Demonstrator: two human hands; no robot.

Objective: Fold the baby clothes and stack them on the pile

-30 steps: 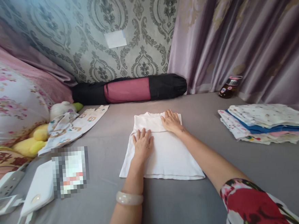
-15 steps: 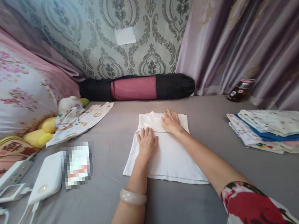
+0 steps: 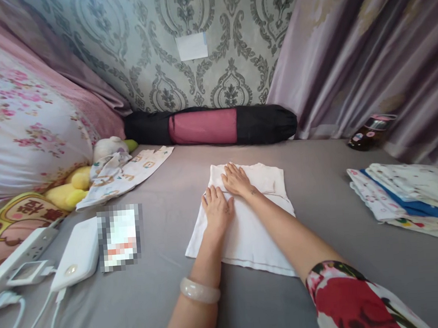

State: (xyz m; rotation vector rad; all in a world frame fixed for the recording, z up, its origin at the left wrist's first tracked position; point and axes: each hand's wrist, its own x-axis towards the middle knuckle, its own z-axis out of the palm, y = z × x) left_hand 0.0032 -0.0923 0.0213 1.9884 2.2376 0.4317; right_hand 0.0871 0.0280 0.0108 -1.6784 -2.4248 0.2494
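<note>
A small white shirt (image 3: 257, 236) lies on the grey bed sheet in front of me, its upper part folded over toward me. My left hand (image 3: 217, 209) rests flat on the shirt's left side, fingers stretched out and apart. Slightly farther away, my right hand (image 3: 237, 178) presses flat on the folded upper part, its fingers extended and close to the left hand. Neither hand grips the cloth. A pale bangle (image 3: 200, 290) circles my left wrist.
Folded clothes (image 3: 411, 185) are stacked at the right, with a dark flask (image 3: 370, 132) behind them. A black and pink roll bag (image 3: 203, 127) lies along the wall. Left are a patterned cloth (image 3: 130, 175), a yellow plush toy (image 3: 69, 189), a power bank (image 3: 75, 254) and a power strip (image 3: 20, 253).
My right hand has slid left across the folded part of the shirt, toward my left hand. My left hand stays on the same spot of the cloth. The view has shifted slightly.
</note>
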